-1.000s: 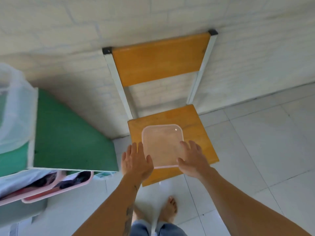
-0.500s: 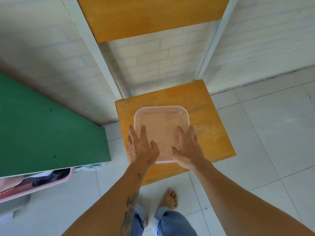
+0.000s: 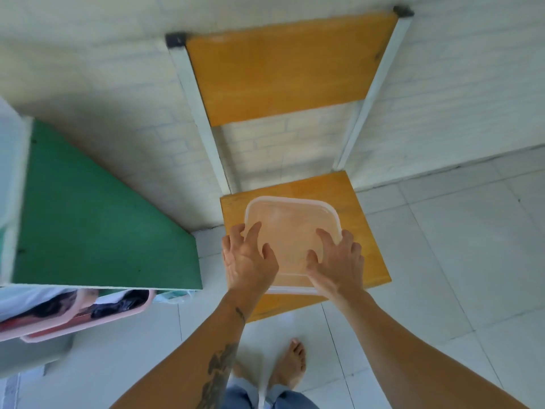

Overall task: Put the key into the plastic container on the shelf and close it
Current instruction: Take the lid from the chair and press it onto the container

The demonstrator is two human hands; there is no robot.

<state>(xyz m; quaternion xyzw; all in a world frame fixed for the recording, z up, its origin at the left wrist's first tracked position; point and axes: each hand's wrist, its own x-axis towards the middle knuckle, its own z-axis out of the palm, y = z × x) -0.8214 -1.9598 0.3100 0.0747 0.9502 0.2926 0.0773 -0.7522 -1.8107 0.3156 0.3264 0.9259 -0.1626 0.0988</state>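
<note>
My spread fingers (image 3: 256, 231) of left hand (image 3: 247, 262) and right hand (image 3: 336, 261) press flat, gripping nothing, on the lidded plastic container (image 3: 290, 228) at twelve o'clock on the chair seat (image 3: 368, 255); closing looks nearly done, key unseen, the green shelf (image 3: 97, 219) at nine o'clock.

translucent smooth plastic container (image 3: 292, 231); glossy wooden chair seat (image 3: 362, 246); glossy floor tiles (image 3: 460, 261)

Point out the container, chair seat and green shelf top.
container (image 3: 290, 224), head view, bare lid centre
chair seat (image 3: 364, 246), head view, bare wood right of container
green shelf top (image 3: 97, 225), head view, middle of green panel
</note>
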